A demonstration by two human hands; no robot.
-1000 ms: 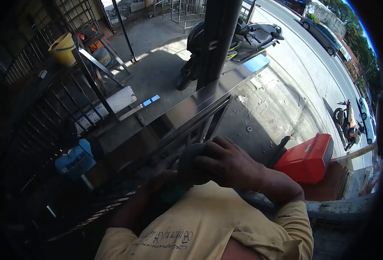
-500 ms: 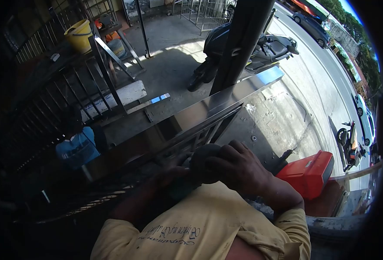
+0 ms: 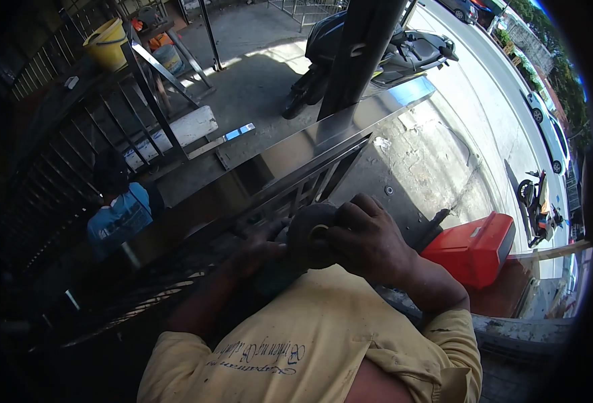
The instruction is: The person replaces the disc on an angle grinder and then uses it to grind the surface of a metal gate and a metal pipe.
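A dark round disc (image 3: 308,236) with a yellowish ring at its middle sits between my hands, in front of my chest. My right hand (image 3: 370,238) has its fingers bent round the disc's right side. On the other side, my left hand (image 3: 259,254) is closed round a dark greenish tool body (image 3: 277,277), which is mostly in shadow. Just beyond my hands runs a dark metal gate frame with bars (image 3: 310,191), its long flat shiny face (image 3: 289,158) slanting up to the right.
A person in a blue shirt (image 3: 123,213) is low at the left, beyond the frame. A dark post (image 3: 360,57) rises by a parked motorcycle (image 3: 414,52). A red box (image 3: 474,250) lies at the right. A yellow bucket (image 3: 107,44) stands upper left.
The view has shifted slightly. My right fingers have moved along the disc, and its yellowish centre ring now shows. The person in blue has raised their head and upper body into clearer view.
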